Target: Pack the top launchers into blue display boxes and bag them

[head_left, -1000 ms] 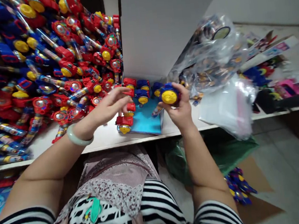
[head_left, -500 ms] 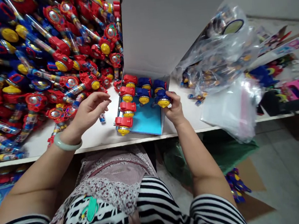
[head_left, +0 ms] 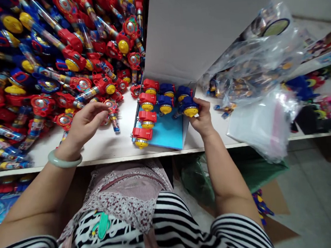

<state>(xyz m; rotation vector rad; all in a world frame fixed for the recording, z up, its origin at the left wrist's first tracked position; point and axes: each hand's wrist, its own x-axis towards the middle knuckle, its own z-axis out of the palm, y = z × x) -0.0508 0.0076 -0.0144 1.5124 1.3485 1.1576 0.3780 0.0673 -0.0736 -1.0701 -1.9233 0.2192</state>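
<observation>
With thumb and fingers, my right hand [head_left: 202,116] grips a blue toy [head_left: 189,107] with a yellow tip, at the right side of a display box [head_left: 166,133] with a blue inside. Several red toys [head_left: 146,120] with yellow tips stand in a column along the box's left side. More blue ones [head_left: 165,103] sit in the middle and right columns. My left hand [head_left: 88,125] hovers over the white table to the left, fingers bent but apart, holding nothing. Just beyond its fingertips lies a red toy with a clear tube [head_left: 112,115].
A big heap of red and blue toys with tubes [head_left: 71,59] fills the left. The box's tall grey-white lid [head_left: 203,26] rises behind. On the right lie clear plastic bags [head_left: 248,73] and flat bags [head_left: 256,123]. The table's front edge [head_left: 122,158] runs near my body.
My left hand has moved left and slightly down, uncovering the red toy with the tube. My right hand keeps its grip on the blue toy. The view has shifted a little.
</observation>
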